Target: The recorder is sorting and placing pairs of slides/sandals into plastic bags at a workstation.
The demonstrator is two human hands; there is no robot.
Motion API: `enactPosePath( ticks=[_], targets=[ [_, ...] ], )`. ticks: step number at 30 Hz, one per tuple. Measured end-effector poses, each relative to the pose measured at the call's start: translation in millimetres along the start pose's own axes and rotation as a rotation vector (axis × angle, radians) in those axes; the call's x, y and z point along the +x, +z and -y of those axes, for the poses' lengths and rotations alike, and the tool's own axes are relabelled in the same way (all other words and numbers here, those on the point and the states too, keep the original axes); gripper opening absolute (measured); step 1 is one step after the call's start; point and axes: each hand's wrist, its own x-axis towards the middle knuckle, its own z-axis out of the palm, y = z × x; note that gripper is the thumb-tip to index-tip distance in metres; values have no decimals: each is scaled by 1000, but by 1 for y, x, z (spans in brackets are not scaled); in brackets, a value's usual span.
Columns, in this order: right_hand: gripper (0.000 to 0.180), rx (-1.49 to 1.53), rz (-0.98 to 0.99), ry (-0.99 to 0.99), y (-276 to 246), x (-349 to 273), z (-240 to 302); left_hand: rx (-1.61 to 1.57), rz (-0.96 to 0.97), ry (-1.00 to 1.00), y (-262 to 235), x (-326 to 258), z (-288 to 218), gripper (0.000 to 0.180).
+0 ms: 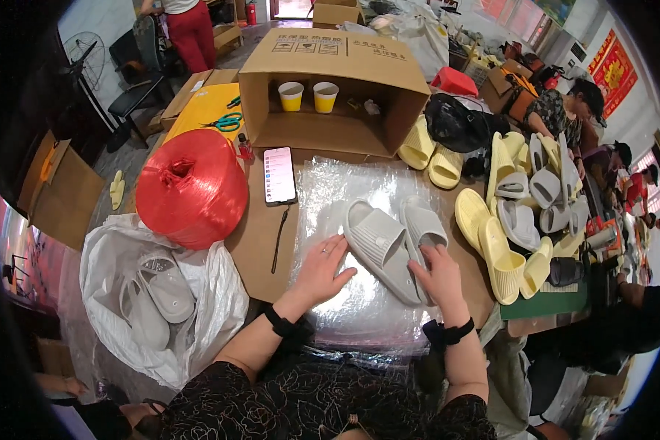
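Observation:
A pair of grey slippers lies toe-away on a stack of clear plastic bags (323, 191) in front of me. The left grey slipper (378, 242) is slanted, its ribbed strap facing up. Beside it, touching, is the right grey slipper (424, 220). My right hand (440, 279) is on that one, thumb at its inner side and fingers by the strap's edge; part of the slipper is hidden under the hand. My left hand (321, 270) rests on the bags just left of the pair, fingers stretched and thumb apart, holding nothing.
A cardboard box (330, 139) holding two paper cups stands at the back. Left are a red twine roll (191, 191), a phone (279, 176), scissors (225, 122) and a white sack (220, 286) with grey slippers. Yellow slippers (502, 257) and grey ones pile at right; people work beyond.

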Motion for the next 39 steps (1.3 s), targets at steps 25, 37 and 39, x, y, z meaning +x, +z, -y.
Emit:
enactPosePath(
  ticks=[25,37,39],
  targets=[
    [43,-146,-12,-62,29,53,-8,38,-23,10,3,2,-1,67],
    [35,131,-296,131,-17,7,-12,3,144,73,-11,3,6,64],
    [30,187,-375,191,-26,-22,-29,55,151,72,-6,0,5,64]
  ],
)
